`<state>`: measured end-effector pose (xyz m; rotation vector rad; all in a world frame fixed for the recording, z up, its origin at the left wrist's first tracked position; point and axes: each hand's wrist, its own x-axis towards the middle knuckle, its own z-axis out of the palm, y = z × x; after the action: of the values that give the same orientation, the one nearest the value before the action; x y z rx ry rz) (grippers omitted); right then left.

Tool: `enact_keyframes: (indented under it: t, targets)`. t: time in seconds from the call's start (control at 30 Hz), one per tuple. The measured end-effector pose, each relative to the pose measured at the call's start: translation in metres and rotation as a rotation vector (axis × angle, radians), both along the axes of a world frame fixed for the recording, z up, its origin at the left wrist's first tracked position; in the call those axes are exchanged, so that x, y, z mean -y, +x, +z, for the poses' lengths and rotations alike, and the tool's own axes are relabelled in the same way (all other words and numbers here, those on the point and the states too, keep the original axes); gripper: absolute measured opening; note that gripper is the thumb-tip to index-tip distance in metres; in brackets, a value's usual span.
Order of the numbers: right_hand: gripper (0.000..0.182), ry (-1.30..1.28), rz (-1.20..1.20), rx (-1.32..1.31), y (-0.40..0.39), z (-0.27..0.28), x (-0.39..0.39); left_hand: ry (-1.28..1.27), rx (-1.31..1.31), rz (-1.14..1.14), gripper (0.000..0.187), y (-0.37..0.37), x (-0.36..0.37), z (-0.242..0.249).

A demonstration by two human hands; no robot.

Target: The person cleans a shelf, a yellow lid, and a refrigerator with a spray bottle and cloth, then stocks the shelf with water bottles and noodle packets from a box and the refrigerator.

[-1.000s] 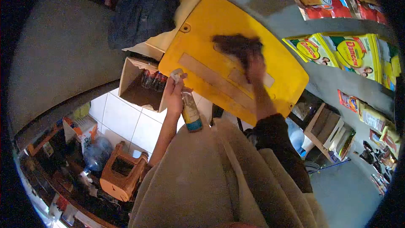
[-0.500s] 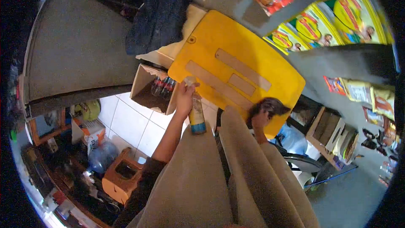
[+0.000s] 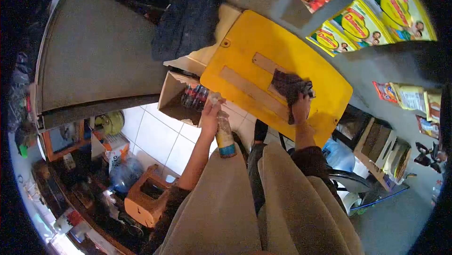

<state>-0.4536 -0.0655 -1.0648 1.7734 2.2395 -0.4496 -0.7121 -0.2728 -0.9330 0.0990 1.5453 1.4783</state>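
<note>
My left hand [image 3: 211,116] is wrapped round the neck of a spray bottle [image 3: 226,137]. The bottle has a yellow and blue label, and its base hangs down toward my legs. With my fingers bunched on it, my right hand [image 3: 301,109] presses a dark cloth [image 3: 287,85] on the yellow tabletop [image 3: 240,38]. Tan tape-like strips [image 3: 242,85] run across that top, and the cloth covers part of them.
An open cardboard box [image 3: 170,95] with dark bottles stands left of the tabletop. Black fabric [image 3: 188,24] hangs above it. Yellow sachets [image 3: 355,24] hang at upper right. An orange plastic stool [image 3: 146,198] is at lower left, a blue water jug [image 3: 338,156] at right.
My right hand and the cloth have moved up, away from my body, from the near edge to the middle of the yellow tabletop. My left hand keeps hold of the spray bottle.
</note>
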Motion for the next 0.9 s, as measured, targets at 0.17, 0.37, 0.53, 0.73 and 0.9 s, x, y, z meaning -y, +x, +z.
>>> enact_keyframes:
  t: [0.17,0.37,0.53,0.73,0.9]
  targets:
    - [0.065,0.080,0.109,0.109,-0.126,-0.002,-0.009,-0.020,-0.004,0.071,0.031,-0.005,0.007,0.007]
    - [0.046,0.127,0.849,-0.062,-0.225,-0.011,0.057,-0.113,-0.079,0.166,0.031,-0.016,0.027,0.034]
    - [0.029,-0.203,1.073,-0.225,-0.182,0.004,0.098,-0.105,-0.049,0.377,0.035,-0.023,0.065,0.095]
    - [0.041,-0.353,0.950,-0.701,-0.139,0.074,0.050,0.040,-0.073,0.752,0.044,-0.018,0.149,0.182]
    - [0.045,-0.544,0.756,-0.813,-0.183,0.220,0.028,0.166,-0.232,0.808,0.039,-0.021,0.220,0.244]
